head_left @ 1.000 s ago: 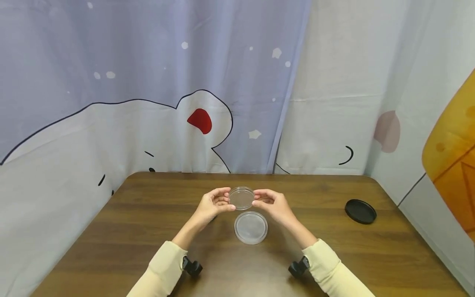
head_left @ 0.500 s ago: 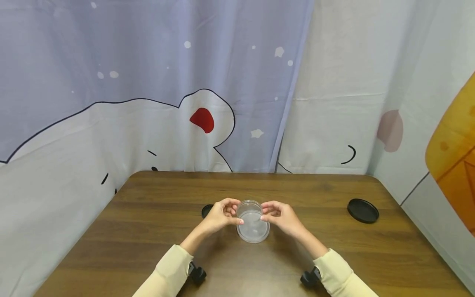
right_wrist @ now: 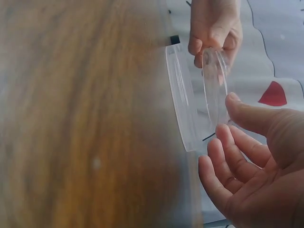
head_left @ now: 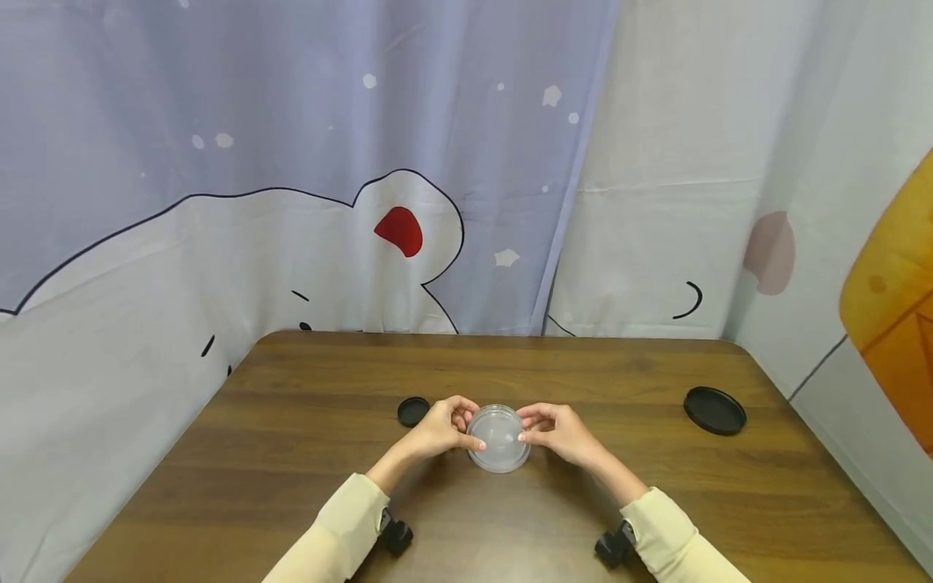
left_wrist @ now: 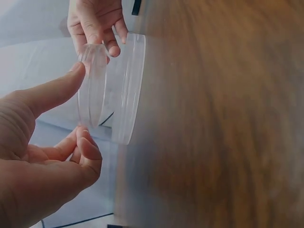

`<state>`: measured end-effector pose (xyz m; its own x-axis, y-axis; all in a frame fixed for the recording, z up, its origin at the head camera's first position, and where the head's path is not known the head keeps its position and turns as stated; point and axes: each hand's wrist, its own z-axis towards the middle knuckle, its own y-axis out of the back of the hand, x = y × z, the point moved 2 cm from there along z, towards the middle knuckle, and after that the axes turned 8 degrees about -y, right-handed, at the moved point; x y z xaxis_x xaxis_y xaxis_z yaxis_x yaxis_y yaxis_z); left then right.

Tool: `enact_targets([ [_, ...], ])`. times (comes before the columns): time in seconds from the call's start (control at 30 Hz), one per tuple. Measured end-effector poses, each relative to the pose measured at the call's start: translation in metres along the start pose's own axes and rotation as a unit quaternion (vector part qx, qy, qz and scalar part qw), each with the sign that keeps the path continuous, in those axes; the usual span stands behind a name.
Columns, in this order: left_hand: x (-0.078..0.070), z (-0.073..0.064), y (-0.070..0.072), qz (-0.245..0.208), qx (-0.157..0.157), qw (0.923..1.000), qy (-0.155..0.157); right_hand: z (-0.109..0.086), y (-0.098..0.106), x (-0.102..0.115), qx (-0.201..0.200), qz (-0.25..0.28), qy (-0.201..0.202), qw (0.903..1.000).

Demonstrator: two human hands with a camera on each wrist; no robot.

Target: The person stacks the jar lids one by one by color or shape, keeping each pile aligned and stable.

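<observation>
Between my two hands is a small, clear, shallow round dish (left_wrist: 92, 88), its rim pinched from both sides. My left hand (head_left: 441, 429) has thumb and fingertips on its left edge. On the opposite edge, the thumb and fingertips of my right hand (head_left: 567, 434) hold it. Below it on the table lies a wider clear round dish (right_wrist: 182, 102), its frosted-looking base (head_left: 500, 460) showing through in the head view. Both wrist views show a narrow gap between the two dishes, which lie roughly parallel.
A small black round lid-like disc (head_left: 413, 411) lies just beyond my left hand. A larger black round shallow disc (head_left: 715, 410) is far right on the wooden table (head_left: 306, 453). Behind the table hangs a printed curtain (head_left: 306, 105).
Both hands have lowered the small clear dish toward me, from beyond the wider dish to directly over it. The small black disc, hidden by my left hand before, has come into view.
</observation>
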<state>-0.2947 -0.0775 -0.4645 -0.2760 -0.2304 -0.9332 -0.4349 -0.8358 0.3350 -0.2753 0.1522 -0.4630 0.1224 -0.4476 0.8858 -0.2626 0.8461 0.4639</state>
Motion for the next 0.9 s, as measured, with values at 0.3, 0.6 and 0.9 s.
enact_targets([
  [0.3,0.006,0.002,-0.003,0.007,0.018,0.9993,0.031,0.001,-0.001,-0.005,0.019,0.016,-0.022,0.9994],
  [0.6,0.007,0.004,-0.007,0.021,0.026,0.9991,0.027,0.004,-0.001,-0.013,0.035,0.005,-0.035,0.9987],
  [0.9,0.010,0.004,-0.008,0.062,0.027,0.9975,0.020,0.005,-0.003,-0.014,0.044,0.015,-0.045,0.9979],
])
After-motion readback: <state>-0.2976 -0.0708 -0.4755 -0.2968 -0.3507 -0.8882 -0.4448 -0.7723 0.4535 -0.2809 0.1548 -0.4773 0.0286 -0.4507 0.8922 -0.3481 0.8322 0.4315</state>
